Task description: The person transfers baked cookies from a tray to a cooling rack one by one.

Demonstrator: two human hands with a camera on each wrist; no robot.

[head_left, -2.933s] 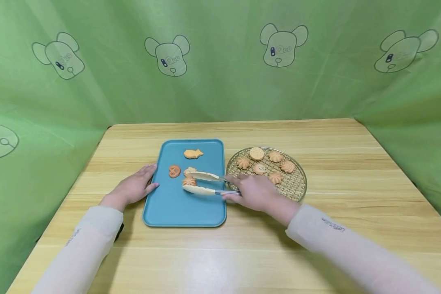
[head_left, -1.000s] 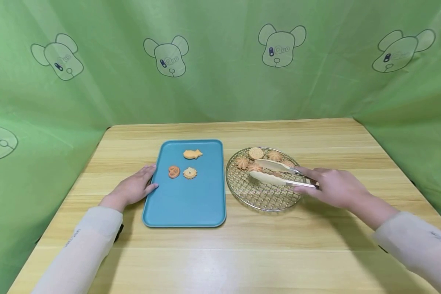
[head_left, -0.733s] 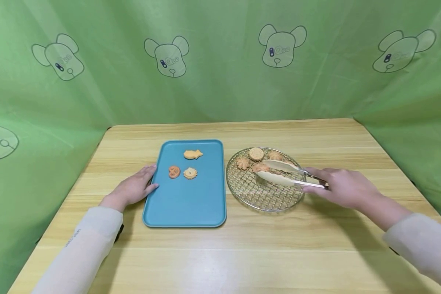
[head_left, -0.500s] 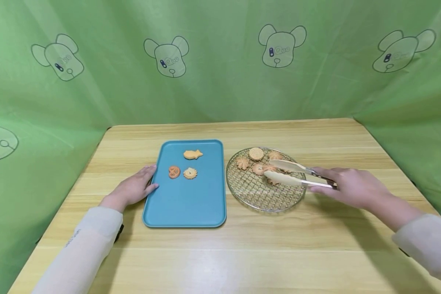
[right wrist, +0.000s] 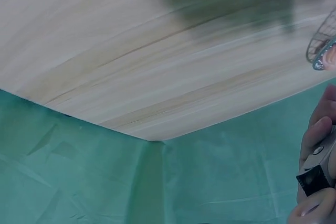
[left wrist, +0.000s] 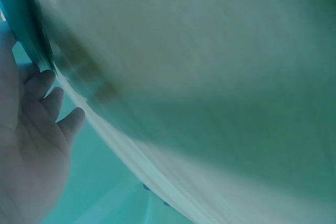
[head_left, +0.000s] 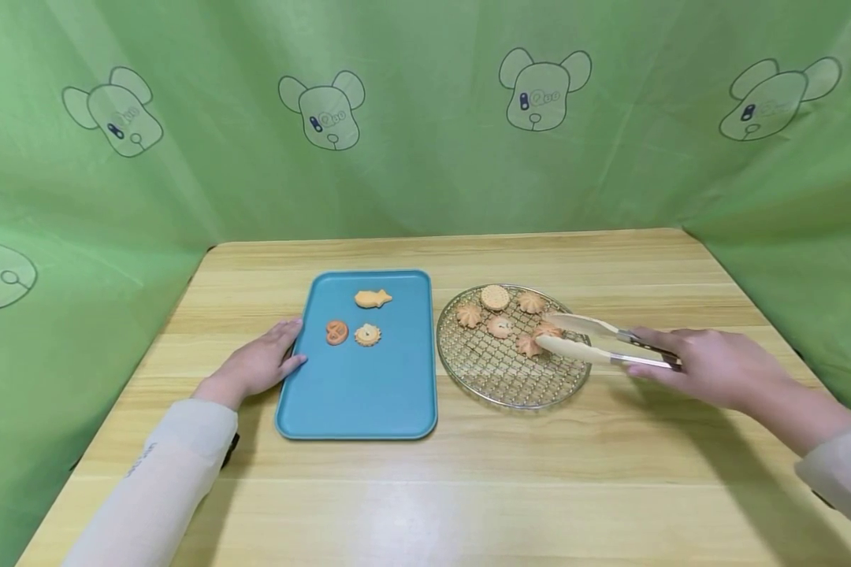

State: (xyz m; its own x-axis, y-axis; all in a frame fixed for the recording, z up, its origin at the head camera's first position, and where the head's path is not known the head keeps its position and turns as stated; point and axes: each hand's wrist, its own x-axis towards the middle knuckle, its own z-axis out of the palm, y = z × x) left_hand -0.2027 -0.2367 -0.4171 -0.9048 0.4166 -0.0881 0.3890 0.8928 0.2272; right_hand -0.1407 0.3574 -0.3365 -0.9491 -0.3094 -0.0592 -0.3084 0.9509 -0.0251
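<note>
On our pale wood-grain table (head_left: 397, 504): blue rectangular tray (head_left: 358, 394), round gold wire rack (head_left: 499, 376) beside it, cream-tipped metal tongs (head_left: 610, 357) gripped in our right hand (head_left: 723, 366). Our left hand (head_left: 255, 364) rests on the tray's rim, fingers loosely straight. Tan ridged cookie (head_left: 548, 329) is between the tips, rack's right side; we can't tell if it's squeezed.

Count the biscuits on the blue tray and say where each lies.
3: a fish-shaped biscuit toward the far edge, a pretzel-shaped biscuit nearest the left hand, and a round scalloped biscuit just right of the pretzel-shaped one. None seems hidden.
</note>
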